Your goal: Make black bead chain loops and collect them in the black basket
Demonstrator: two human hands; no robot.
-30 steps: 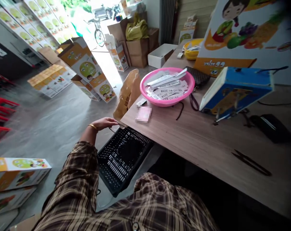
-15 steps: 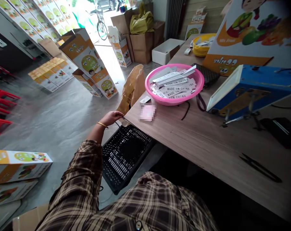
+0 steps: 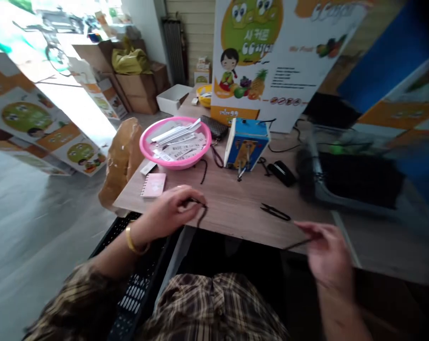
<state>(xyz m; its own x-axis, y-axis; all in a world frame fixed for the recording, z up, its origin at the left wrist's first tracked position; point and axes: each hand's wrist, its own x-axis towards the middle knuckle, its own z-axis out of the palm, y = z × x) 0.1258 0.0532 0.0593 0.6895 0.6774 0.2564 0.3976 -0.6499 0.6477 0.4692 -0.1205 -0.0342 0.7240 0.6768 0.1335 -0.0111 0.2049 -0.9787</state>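
My left hand [image 3: 175,208] is closed above the front of the table [image 3: 236,215], pinching a dark beaded strand [image 3: 202,217] whose short length hangs from the fingertips. My right hand [image 3: 328,244], slightly blurred, is closed on a dark strand [image 3: 295,245] near the table's front edge. Whether both pieces belong to one strand cannot be made out. Black thread snips [image 3: 275,213] lie on the table between the hands. Left of them, past my left hand, are a small pink spiral notebook [image 3: 153,185] and a pink basket [image 3: 146,152] of printed "MADE IN CHINA" strips.
A blue box-shaped device [image 3: 252,132] stands at mid-table beside a small black object [image 3: 281,173]. On the right is a clear bin [image 3: 317,175] with dark contents. A large printed carton [image 3: 232,99] stands behind. A black crate [image 3: 134,289] sits below the table's left end.
My left hand has moved right from the table's left corner with the beaded strand. My right hand has come into view. The view has swung right.
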